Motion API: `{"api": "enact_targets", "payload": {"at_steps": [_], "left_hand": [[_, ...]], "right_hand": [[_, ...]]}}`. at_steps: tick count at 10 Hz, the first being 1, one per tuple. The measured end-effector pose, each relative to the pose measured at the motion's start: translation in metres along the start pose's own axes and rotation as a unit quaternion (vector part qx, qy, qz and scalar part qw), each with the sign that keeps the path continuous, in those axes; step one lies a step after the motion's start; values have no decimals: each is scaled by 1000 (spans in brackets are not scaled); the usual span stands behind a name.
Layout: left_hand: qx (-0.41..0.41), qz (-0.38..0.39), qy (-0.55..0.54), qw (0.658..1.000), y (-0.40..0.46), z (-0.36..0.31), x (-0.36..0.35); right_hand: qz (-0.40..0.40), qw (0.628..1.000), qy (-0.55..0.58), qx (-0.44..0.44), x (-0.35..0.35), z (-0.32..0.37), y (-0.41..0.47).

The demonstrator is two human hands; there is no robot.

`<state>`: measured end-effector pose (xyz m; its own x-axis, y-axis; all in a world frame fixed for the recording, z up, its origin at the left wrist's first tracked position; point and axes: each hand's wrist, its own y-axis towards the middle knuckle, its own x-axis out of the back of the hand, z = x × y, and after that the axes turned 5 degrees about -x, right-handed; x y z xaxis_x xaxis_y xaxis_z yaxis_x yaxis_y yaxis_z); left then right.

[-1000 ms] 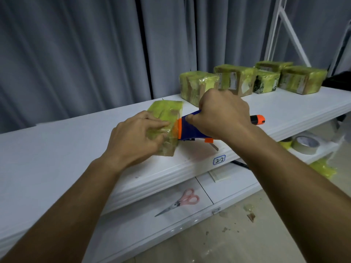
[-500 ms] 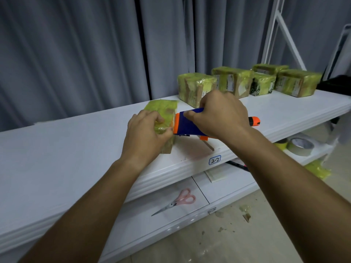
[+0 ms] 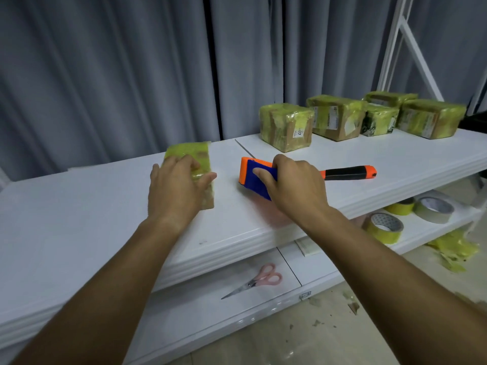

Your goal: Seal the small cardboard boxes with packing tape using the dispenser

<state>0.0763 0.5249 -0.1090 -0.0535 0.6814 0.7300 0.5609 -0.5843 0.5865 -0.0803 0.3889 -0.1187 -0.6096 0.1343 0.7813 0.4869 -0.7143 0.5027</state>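
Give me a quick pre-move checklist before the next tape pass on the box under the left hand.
1. Box held steady: ok. The left hand lies flat on the wrapped box.
2. Dispenser in hand: ok. The right hand grips the blue-and-orange tape dispenser.
3. Dispenser touching the box: not ok. A gap of bare table shows between them.
4. Tape end ready at the blade: cannot tell. The hand hides it.
5. Path clear: ok. The sealed boxes sit apart at the back right.
6. Spare tape: ok. Tape rolls are on the lower shelf.
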Motion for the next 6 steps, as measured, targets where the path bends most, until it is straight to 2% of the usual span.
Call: {"api": "enact_targets", "payload": {"at_steps": [1,3,5,6], "left_hand": [[21,9,14,1000,1,12,6],[9,37,59,998,0,24,14],[-14,62,73,995,0,25,19],[-22,70,72,995,0,27,21]], "right_hand": [[-19,1000,-11,19,-14,10,0],[-20,998,-37,42,-34,24,0],[37,998,4,49,-28,24,-8],[3,995,72,63,1,27,-8]]}}
